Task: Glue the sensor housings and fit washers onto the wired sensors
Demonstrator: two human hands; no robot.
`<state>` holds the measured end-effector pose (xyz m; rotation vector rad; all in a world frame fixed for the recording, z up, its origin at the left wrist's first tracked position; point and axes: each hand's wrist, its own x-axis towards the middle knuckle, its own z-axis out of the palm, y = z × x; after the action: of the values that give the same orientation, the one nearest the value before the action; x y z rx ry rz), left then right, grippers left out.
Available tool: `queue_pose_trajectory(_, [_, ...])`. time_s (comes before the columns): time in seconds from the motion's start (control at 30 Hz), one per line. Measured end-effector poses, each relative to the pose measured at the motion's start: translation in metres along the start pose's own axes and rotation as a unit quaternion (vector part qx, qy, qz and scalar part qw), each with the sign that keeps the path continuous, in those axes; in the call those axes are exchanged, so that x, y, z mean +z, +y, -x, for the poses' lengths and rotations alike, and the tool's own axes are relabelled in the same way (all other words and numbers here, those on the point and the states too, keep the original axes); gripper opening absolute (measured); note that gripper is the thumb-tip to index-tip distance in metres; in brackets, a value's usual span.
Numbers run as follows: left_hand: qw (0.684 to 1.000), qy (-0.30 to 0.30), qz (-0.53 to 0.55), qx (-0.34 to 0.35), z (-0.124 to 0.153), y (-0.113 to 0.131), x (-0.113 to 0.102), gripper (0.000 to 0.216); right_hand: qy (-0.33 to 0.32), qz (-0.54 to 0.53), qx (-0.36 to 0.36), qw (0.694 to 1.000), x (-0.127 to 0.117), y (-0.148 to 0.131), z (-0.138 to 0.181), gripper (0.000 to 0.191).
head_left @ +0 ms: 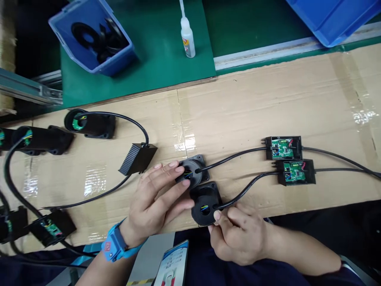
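Two black round flanged housings lie side by side at the middle of the bench, coloured wires showing in their centre holes. My left hand (159,194) lies with stretched fingers on the upper housing (195,165); its thumb is beside the left edge of the lower housing (205,198). My right hand (241,234) pinches the lower housing's rim between thumb and forefinger, close to where a black cable (247,192) enters. Cables run from both housings to an upper open box (282,147) and a lower open box (297,172), each with a green circuit board inside.
On the left are a finned black box (138,159), a black tubular housing (98,124), and another open box (53,226), joined to cables. A blue bin (119,61) with black rings and a white bottle (187,37) stand behind. Cardboard (238,107) covers the bench.
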<state>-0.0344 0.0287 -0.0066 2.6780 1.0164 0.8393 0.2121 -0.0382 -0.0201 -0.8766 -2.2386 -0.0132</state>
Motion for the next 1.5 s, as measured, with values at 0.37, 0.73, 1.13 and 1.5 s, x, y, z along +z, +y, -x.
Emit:
queue_pose_trajectory(0.37, [0.996, -0.048, -0.046, 0.06, -0.028, -0.003, -0.005, 0.025, -0.001, -0.047, 0.005, 0.999, -0.001, 0.004, -0.003, 0.012])
queue_pose_trajectory(0.73, [0.995, -0.072, -0.043, 0.055, -0.049, -0.001, -0.009, 0.012, -0.014, -0.032, -0.069, 0.997, -0.021, 0.014, -0.024, 0.011])
queue_pose_trajectory(1.13, [0.971, -0.007, 0.177, -0.162, -0.02, -0.011, 0.027, 0.063, -0.239, -0.163, 0.136, 0.948, -0.032, 0.111, -0.088, 0.008])
queue_pose_trajectory(1.5, [0.832, -0.001, 0.511, -0.218, -0.051, 0.002, 0.018, 0.036, -0.006, -0.215, 0.143, 0.966, -0.049, 0.101, -0.089, 0.012])
